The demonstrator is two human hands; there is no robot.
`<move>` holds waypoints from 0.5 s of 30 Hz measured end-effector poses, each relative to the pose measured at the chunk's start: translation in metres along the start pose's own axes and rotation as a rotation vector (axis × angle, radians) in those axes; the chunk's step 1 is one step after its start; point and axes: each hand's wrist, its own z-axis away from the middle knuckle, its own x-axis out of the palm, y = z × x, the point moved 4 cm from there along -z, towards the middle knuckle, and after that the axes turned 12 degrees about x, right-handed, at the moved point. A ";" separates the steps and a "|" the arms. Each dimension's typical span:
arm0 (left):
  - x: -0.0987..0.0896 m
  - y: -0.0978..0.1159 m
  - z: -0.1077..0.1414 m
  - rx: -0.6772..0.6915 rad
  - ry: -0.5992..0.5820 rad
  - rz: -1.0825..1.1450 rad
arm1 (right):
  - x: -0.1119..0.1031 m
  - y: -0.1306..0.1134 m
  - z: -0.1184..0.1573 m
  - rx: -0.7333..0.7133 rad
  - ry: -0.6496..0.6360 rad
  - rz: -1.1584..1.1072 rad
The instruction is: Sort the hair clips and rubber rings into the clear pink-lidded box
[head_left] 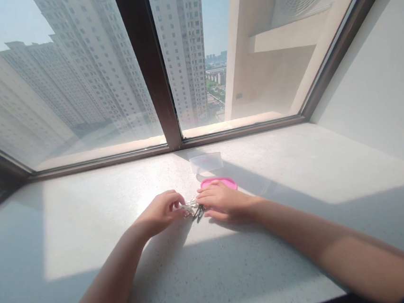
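Observation:
A small heap of thin silvery and dark pieces lies on the pale speckled sill between my hands; their kind is too small to make out. My left hand meets the heap from the left. Its fingers are curled, with thumb and fingertips closed at the silvery pieces, and what they grip is partly hidden. From the right, my right hand reaches over the heap with fingers stretched out and the thumb apart. Just behind its fingers is a pink lid, partly covered by the hand. A clear plastic box stands beyond the lid.
The speckled sill runs up to a brown window frame at the back. A white wall borders the right side. Tall buildings show through the glass. Sunlight and shadow cross the sill, and a dark edge lies at the bottom right.

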 end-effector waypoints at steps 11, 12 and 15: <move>0.003 0.005 0.001 0.035 -0.017 0.004 | -0.008 0.017 0.005 0.004 0.336 -0.014; 0.001 0.006 0.001 0.030 -0.006 0.014 | -0.009 0.017 0.006 0.015 0.346 -0.019; -0.005 0.006 0.003 -0.002 0.027 0.022 | -0.013 0.019 0.007 0.044 0.362 -0.056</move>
